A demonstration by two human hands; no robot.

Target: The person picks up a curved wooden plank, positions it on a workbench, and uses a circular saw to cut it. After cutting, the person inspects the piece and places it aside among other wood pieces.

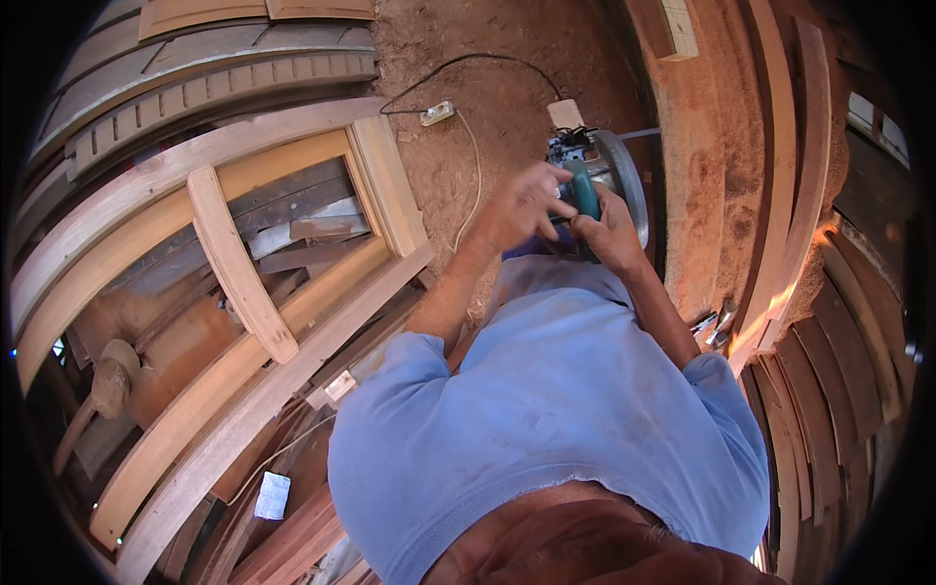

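My right hand is closed round a teal, rounded object, which looks like part of a power tool; its exact kind does not show. My left hand is just left of it, slightly blurred, with fingers bent but apart. Its fingertips reach close to the teal object, and I cannot tell whether they touch it. Behind both hands are a curved grey metal piece and a dark mechanism. A small patch of blue shows below the hands, mostly hidden.
At left lies a wooden frame with a loose wooden piece across it and a mallet beyond. A power strip and black cable lie on the dusty ground. Long planks run along the right.
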